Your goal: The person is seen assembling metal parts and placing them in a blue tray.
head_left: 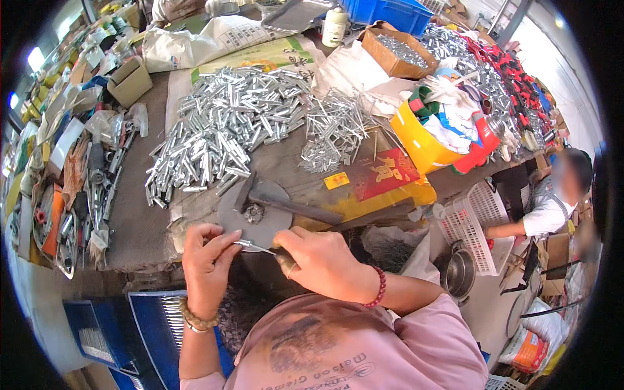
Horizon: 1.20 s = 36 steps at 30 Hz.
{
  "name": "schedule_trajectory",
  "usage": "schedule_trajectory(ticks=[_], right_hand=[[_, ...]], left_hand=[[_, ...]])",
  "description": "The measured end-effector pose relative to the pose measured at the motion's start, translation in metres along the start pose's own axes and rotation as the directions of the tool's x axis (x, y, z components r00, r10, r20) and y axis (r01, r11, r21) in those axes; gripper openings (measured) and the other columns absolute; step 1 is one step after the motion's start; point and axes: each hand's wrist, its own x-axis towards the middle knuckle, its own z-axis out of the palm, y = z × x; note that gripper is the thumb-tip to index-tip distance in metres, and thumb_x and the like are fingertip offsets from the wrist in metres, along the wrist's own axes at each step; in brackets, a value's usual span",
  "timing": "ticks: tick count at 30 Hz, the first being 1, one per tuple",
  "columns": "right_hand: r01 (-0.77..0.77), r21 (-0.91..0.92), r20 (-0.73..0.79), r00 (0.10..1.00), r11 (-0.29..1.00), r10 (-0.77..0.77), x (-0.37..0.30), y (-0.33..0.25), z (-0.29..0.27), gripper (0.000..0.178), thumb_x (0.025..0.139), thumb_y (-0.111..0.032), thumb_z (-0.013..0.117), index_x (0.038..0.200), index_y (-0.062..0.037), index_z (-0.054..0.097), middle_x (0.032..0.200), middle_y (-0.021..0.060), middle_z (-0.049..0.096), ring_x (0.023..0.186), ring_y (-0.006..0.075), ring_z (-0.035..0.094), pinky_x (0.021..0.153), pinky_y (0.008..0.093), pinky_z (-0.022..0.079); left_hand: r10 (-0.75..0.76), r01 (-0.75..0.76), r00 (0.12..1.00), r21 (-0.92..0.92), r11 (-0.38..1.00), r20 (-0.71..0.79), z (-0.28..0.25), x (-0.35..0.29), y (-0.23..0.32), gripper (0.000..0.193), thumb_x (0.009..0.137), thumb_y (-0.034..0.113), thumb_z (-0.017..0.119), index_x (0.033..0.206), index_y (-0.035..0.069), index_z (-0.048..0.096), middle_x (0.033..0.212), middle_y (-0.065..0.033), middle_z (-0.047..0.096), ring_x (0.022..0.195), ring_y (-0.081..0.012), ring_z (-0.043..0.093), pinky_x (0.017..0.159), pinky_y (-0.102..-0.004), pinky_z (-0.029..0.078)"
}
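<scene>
My left hand [207, 263] pinches a short silvery metal tube [244, 243] between thumb and fingertips, over the near edge of the bench. From the tube's end a thin metal pin [262, 249] runs to my right hand [325, 263], whose thumb and fingers are closed on it. Just beyond both hands lies a hammer [302, 209] across a round grey metal plate [229, 211], its head beside a small metal lump [253, 212]. Farther back spreads a large heap of short metal tubes [227, 120]. To its right is a smaller pile of thin pins [335, 130].
A yellow bin [419, 140] with gloves and a red card [387, 174] are on the right. Behind are a cardboard box [398, 53] and a white bottle [334, 27]. Tools [97, 169] crowd the left; blue trays [146, 318] sit below. Another person [546, 211] is at far right.
</scene>
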Motion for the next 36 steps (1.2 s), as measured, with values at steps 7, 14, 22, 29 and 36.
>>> schedule_trajectory(ticks=[7,14,22,29,36], right_hand=[[-0.180,0.323,0.185,0.975,0.929,0.125,-0.003,0.000,-0.001,0.026,0.087,-0.013,0.081,0.110,-0.0052,0.069,0.086,0.0198,0.073,0.079,0.0407,0.074,0.069,0.0465,0.059],[-0.337,0.420,0.329,0.922,0.843,0.205,-0.004,-0.011,-0.002,0.030,0.087,-0.010,0.082,0.114,-0.0042,0.068,0.086,0.0189,0.074,0.078,0.0388,0.074,0.068,0.0438,0.058],[-0.300,0.461,0.263,0.945,0.835,0.195,-0.016,-0.021,0.016,0.030,0.087,-0.009,0.081,0.113,-0.0061,0.066,0.085,0.0187,0.073,0.077,0.0387,0.074,0.067,0.0449,0.058],[0.078,0.162,-0.159,0.986,0.984,-0.052,-0.011,0.003,-0.012,0.028,0.084,-0.006,0.078,0.111,-0.0073,0.071,0.092,0.0141,0.069,0.083,0.0347,0.071,0.072,0.0446,0.057],[-0.162,-0.445,-0.303,0.953,0.881,0.023,-0.008,0.098,-0.066,0.035,0.081,0.001,0.068,0.113,-0.0068,0.077,0.112,0.0114,0.068,0.106,0.0354,0.064,0.092,0.0462,0.053]], left_hand=[[-0.306,0.243,0.943,-0.354,0.903,-0.132,0.018,-0.036,0.001,0.039,0.102,-0.003,0.067,0.140,0.004,0.068,0.098,-0.0050,0.074,0.076,-0.0084,0.062,0.070,-0.0227,0.051],[-0.602,0.578,0.762,-0.669,0.468,0.237,0.021,-0.035,0.021,0.056,0.110,0.007,0.060,0.162,0.008,0.040,0.105,-0.0089,0.077,0.081,-0.0102,0.070,0.069,-0.0234,0.058],[-0.607,0.533,0.758,-0.763,0.366,0.238,0.028,-0.039,0.022,0.070,0.100,0.004,0.072,0.162,0.006,0.040,0.093,-0.0021,0.071,0.075,-0.0072,0.064,0.066,-0.0222,0.055],[-0.650,0.522,0.744,-0.740,0.423,0.154,0.012,-0.042,0.026,0.055,0.098,0.005,0.068,0.149,0.001,0.046,0.092,-0.0075,0.073,0.065,-0.0038,0.053,0.055,-0.0166,0.039],[-0.715,0.498,0.698,-0.744,0.445,0.040,-0.014,-0.052,0.012,0.050,0.102,0.004,0.067,0.148,0.003,0.049,0.090,-0.0050,0.071,0.059,-0.0009,0.047,0.051,-0.0155,0.035]])
